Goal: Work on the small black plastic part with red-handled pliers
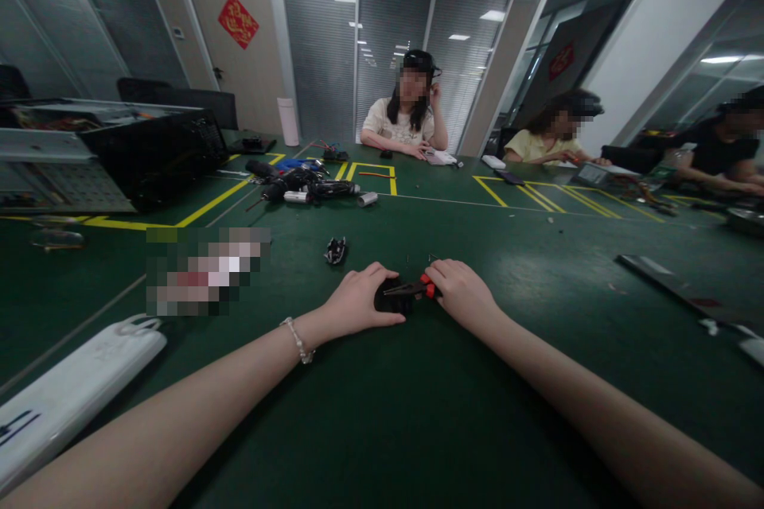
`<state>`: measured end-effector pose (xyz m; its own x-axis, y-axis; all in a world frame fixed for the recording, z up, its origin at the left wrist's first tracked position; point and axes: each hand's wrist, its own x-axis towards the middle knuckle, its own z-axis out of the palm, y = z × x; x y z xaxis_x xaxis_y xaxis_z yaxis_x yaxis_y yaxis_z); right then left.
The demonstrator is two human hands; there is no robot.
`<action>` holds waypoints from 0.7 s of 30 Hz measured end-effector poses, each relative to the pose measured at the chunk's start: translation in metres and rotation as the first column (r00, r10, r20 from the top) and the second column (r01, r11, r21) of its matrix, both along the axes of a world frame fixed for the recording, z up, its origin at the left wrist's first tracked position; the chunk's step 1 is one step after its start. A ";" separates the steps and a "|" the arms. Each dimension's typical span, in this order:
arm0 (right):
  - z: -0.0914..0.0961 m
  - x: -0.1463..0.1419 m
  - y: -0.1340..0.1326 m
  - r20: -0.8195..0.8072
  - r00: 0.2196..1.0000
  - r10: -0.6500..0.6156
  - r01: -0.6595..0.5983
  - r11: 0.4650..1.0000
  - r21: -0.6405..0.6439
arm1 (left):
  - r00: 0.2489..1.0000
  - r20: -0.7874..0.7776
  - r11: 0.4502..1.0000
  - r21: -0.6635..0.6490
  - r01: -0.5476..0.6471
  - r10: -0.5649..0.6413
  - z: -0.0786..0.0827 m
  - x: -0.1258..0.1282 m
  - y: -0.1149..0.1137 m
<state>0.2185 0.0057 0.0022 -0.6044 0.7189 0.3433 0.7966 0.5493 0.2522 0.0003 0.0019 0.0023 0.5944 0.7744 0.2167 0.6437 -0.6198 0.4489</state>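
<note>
While the left hand (361,302) holds a black part (387,302) on the green counter (358,429), fingers and thumb grasping its far and near edges, the right hand (469,294) grasps red-handled pliers (411,289), fingers curled round the grips. Plier tips lie over the part; whether they touch, cannot tell. Beyond the left hand: small black-and-silver piece (336,251).

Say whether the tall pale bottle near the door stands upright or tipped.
Upright: the bottle rests base-down on the table, long sides near vertical.

pliers (414,288): metal | black piece (385,302): matt plastic | tabletop (382,429): smooth, faint sheen
</note>
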 end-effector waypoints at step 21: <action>-0.002 0.001 0.000 0.024 1.000 -0.007 0.007 1.000 0.024 | 1.000 0.012 1.000 -0.006 0.015 -0.015 -0.001 -0.001 0.001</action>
<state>0.2196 0.0061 0.0002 -0.6077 0.7148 0.3460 0.7940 0.5375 0.2840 -0.0008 0.0025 0.0013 0.6034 0.7666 0.2195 0.6287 -0.6267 0.4604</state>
